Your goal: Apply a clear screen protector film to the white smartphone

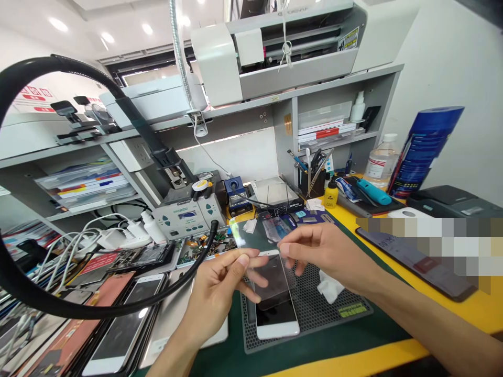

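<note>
A white-framed phone (277, 325) lies face up on a black perforated mat (314, 309). Over its dark screen is a clear, thin sheet that looks like a screen protector (271, 285); its outline is faint. My left hand (218, 285) pinches the sheet's left edge between thumb and forefinger, the other fingers spread above the phone. On the opposite side my right hand (320, 251) has its fingertips pinched together at the sheet's upper right corner. A crumpled white wipe (330, 287) rests on the mat just below my right hand.
Stacked phones (126, 319) fill the left, beneath a black flexible arm (118, 309) that loops across the front. A parts tray (204, 246) and soldering station (188, 214) stand behind. A yellow bottle (331, 195), tool holder (310, 180) and another large phone (416, 262) are at right.
</note>
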